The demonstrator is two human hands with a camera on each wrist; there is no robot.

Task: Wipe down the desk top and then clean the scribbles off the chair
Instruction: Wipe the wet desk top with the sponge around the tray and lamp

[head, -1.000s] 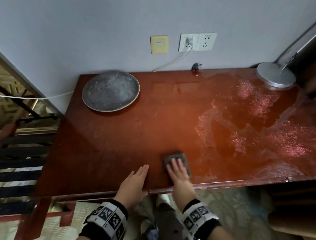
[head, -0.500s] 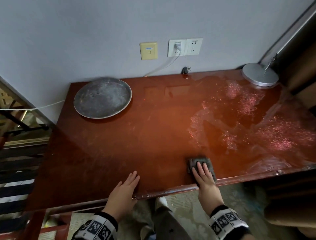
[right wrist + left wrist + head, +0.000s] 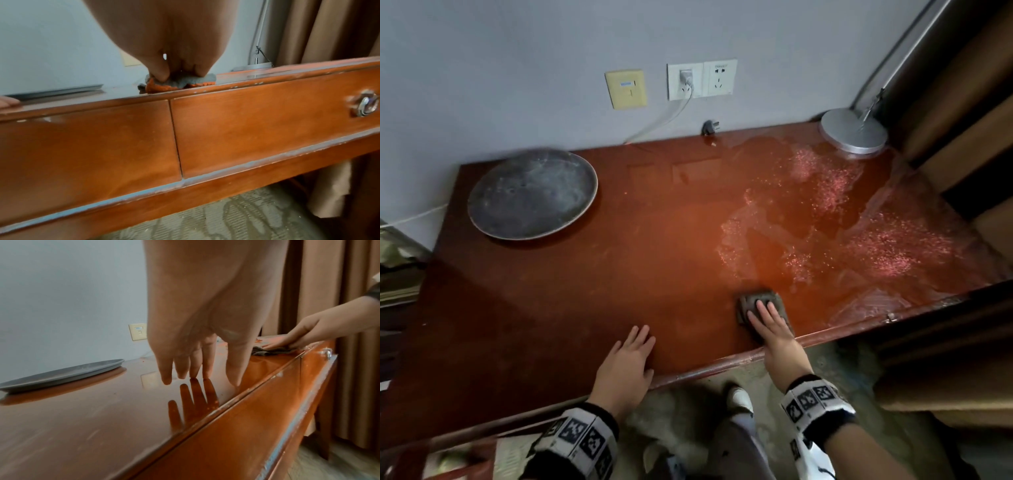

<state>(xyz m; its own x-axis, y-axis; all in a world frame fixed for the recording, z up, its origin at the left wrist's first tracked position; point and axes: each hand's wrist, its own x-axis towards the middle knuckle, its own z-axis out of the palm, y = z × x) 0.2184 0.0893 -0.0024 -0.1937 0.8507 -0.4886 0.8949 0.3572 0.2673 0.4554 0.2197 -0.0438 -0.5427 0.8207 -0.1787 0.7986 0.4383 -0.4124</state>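
The glossy red-brown desk top (image 3: 619, 274) fills the head view. My right hand (image 3: 767, 317) presses a grey cloth (image 3: 753, 299) flat against the desk just behind its front edge, fingers straight on top of it. In the right wrist view the cloth (image 3: 179, 82) bunches under the right hand (image 3: 176, 71) and shows an orange underside. My left hand (image 3: 633, 349) lies flat on the desk to the left of the cloth, holding nothing; its fingertips (image 3: 197, 374) touch the surface. No chair is clearly visible.
A grey round plate (image 3: 532, 195) sits at the back left. A silver lamp base (image 3: 854, 132) stands at the back right. Wet, foamy patches (image 3: 825, 222) cover the right half. Wall sockets (image 3: 702, 80) with a white cable are behind, brown curtains at right, and drawers with a metal knob (image 3: 367, 105) below.
My right hand has slid the cloth rightward along the front edge, away from my left hand. The left hand stays flat on the desk. My head view has shifted.
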